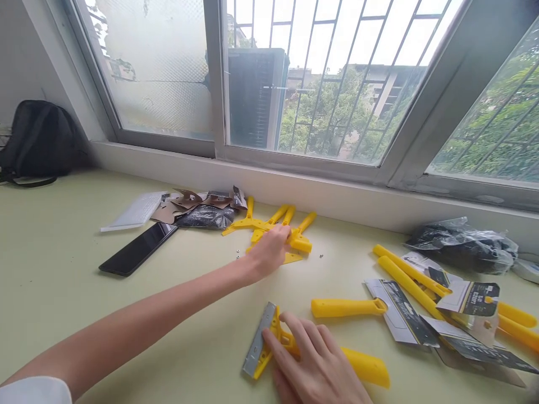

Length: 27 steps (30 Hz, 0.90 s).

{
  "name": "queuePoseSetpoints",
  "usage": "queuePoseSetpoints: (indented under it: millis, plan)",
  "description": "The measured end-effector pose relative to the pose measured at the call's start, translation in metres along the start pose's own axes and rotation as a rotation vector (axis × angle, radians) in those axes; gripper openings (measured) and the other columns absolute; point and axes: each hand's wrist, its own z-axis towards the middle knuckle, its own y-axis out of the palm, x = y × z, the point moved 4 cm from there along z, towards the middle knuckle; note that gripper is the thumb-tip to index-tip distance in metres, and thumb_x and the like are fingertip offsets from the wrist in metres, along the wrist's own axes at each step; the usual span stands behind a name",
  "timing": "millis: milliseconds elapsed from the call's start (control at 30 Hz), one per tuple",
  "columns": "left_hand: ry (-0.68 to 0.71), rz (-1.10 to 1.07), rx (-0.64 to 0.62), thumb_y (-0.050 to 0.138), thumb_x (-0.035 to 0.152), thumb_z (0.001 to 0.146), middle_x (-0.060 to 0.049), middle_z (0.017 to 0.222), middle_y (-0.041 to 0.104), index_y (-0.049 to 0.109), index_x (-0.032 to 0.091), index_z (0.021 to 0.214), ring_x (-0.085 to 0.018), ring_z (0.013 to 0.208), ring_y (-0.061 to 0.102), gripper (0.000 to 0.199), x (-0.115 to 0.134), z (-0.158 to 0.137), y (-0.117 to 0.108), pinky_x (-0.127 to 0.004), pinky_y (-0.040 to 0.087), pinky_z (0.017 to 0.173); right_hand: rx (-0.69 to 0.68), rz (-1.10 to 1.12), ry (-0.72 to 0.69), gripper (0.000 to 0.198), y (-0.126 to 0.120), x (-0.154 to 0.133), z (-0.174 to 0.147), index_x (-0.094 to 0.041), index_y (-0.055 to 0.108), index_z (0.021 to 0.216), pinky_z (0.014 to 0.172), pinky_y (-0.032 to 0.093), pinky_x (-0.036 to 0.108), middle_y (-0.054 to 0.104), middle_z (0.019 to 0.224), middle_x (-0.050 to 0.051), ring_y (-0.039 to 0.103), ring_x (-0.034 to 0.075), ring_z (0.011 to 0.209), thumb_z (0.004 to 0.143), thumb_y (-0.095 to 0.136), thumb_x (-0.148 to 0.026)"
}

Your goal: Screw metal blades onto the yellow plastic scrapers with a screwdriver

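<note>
My right hand (318,359) lies over a yellow scraper (365,366) near the front of the table. Its index finger touches the metal blade plate (257,342) on the scraper's head, and the other fingers rest over the neck and handle. Farther off, my left hand (272,247) is curled closed over a group of yellow scraper parts (248,224) by the window ledge. Whatever its fingertips pinch is hidden by the hand. Small metal screws (321,256) lie on the table on either side of that hand.
Right of centre lies a yellow handle (345,307), its ring end touching a packaging card (400,314). Beyond are more yellow handles (406,286) with cards and a bagged black item (463,247). At left are a black phone (138,249), torn packaging (206,216) and a backpack (42,140).
</note>
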Motion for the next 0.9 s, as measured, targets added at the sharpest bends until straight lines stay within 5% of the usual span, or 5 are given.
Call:
queuePoseSetpoints:
  millis: [133,200,300,667,900]
  plan:
    - [-0.14,-0.333,-0.091,0.06,0.037,0.098,-0.01,0.098,0.075,0.045,0.014,0.13,-0.02,0.087,0.074,0.043,-0.002,-0.057,-0.033,-0.03,0.06,0.073,-0.001,0.031,0.018,0.034,-0.004,-0.001,0.004,-0.017,0.07,0.122,0.069,0.047,0.036,0.068,0.117,0.018,0.061,0.027,0.092,0.092,0.053,-0.018]
    - [-0.424,-0.807,-0.213,0.076,0.039,0.086,-0.008,0.095,0.075,0.051,0.016,0.123,-0.022,0.088,0.074,0.05,-0.005,-0.092,-0.031,-0.032,0.06,0.073,-0.022,0.049,0.025,0.035,-0.005,-0.001,0.004,-0.017,0.069,0.124,0.069,0.047,0.036,0.067,0.118,0.018,0.061,0.027,0.091,0.093,0.053,-0.019]
    - [-0.676,-1.006,-0.249,0.082,0.039,0.078,-0.001,0.083,0.07,0.057,0.017,0.118,-0.02,0.084,0.072,0.052,-0.007,-0.13,-0.02,-0.028,0.059,0.069,-0.029,0.066,0.024,0.035,-0.004,-0.001,0.003,-0.019,0.069,0.126,0.071,0.048,0.037,0.067,0.118,0.017,0.06,0.026,0.091,0.095,0.053,-0.02]
    - [-0.53,-0.73,-0.189,0.071,0.038,0.087,0.005,0.067,0.06,0.065,0.019,0.107,-0.012,0.06,0.051,0.028,0.003,-0.14,-0.008,-0.024,0.043,0.057,-0.089,0.121,-0.003,0.038,-0.001,0.001,-0.008,-0.018,0.067,0.13,0.078,0.049,0.038,0.062,0.12,0.017,0.056,0.028,0.1,0.094,0.057,-0.015]
    - [-0.463,-0.683,-0.248,0.067,0.034,0.09,0.007,0.069,0.057,0.064,0.021,0.128,-0.011,0.063,0.047,0.04,0.009,-0.15,-0.006,-0.024,0.04,0.062,-0.016,0.22,0.071,0.038,0.006,0.0,-0.013,-0.013,0.069,0.123,0.085,0.047,0.042,0.059,0.117,0.016,0.052,0.029,0.103,0.09,0.05,-0.007]
